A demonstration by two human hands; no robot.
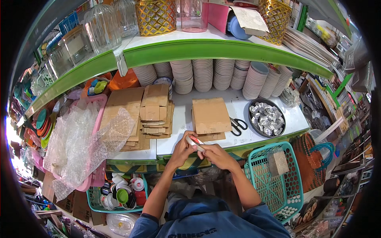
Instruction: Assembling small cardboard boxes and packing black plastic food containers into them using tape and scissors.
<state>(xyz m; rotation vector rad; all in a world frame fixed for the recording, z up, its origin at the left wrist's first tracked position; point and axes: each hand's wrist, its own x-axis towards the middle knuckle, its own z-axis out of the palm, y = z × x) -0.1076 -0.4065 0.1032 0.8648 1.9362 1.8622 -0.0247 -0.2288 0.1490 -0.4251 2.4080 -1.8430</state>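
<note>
Just in front of the shelf's edge, my left hand [182, 150] grips a roll of tape [195, 142] with a red and white core that bears writing. The fingers of my right hand [218, 156] touch the roll's lower right side; whether they pinch a tape end is too small to tell. Behind my hands, flat pieces of brown cardboard [211, 116] lie stacked on the white shelf [181, 125]. Scissors with black handles [239, 126] lie at their right, the blades partly hidden beneath the cardboard. Farther right, a round dark pan [251, 126] holds many small silvery fluted pieces [267, 117].
Stacked bowls [202, 74] line the shelf's back, below a green-edged upper shelf [208, 50] with glass jars. Cardboard piles [125, 104] and bubble wrap [77, 139] over a pink basket [99, 119] stand left. A teal basket [253, 157] with a wrapped block [279, 163] sits lower right.
</note>
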